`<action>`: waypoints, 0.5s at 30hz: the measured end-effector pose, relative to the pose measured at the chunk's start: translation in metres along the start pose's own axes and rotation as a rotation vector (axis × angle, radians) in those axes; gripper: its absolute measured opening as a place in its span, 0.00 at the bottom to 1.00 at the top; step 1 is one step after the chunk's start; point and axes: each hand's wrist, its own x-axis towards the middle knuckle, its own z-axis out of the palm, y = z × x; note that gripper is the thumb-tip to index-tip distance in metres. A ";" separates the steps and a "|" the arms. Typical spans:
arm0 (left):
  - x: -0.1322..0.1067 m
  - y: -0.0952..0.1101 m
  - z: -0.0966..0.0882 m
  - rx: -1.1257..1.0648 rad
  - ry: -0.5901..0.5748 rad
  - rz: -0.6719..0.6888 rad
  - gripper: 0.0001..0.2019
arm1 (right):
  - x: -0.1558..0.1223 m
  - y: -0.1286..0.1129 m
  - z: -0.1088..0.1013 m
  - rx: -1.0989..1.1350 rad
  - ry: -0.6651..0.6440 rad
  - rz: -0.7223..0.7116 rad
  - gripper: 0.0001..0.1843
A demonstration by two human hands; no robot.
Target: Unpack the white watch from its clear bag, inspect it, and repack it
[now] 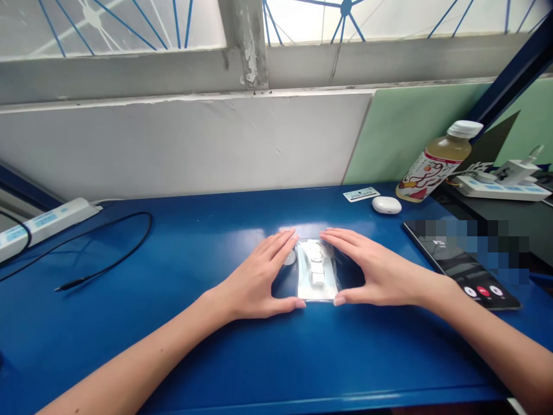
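Note:
A small clear plastic packet (318,288) lies on the blue desk in the middle of the head view. Inside it are a pale card and a white item with a round upper part and a strap-like lower part; its exact kind is unclear. My left hand (263,276) rests at the packet's left side, thumb by the lower left corner and fingers stretched out near the upper left. On the other side, my right hand (371,268) mirrors it, thumb at the lower right corner. A small round clear piece (290,257) shows partly beside my left fingers.
A black cable (129,253) and a white power strip (47,225) lie at the left. Toward the right are a phone (458,259), a white earbud case (386,205), a small card (362,194), a drink bottle (436,164) and another power strip (503,189). A wall stands behind the desk (216,369).

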 end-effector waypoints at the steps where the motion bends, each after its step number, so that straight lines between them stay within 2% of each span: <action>1: 0.001 0.000 0.000 0.009 -0.026 0.007 0.52 | -0.001 0.000 0.003 0.015 -0.010 0.012 0.54; 7: 0.002 -0.001 0.001 0.016 -0.068 -0.013 0.52 | 0.001 0.000 0.018 0.120 -0.034 0.011 0.51; 15: 0.002 -0.002 0.003 -0.002 -0.067 -0.055 0.50 | 0.000 0.007 0.021 0.054 -0.059 0.036 0.56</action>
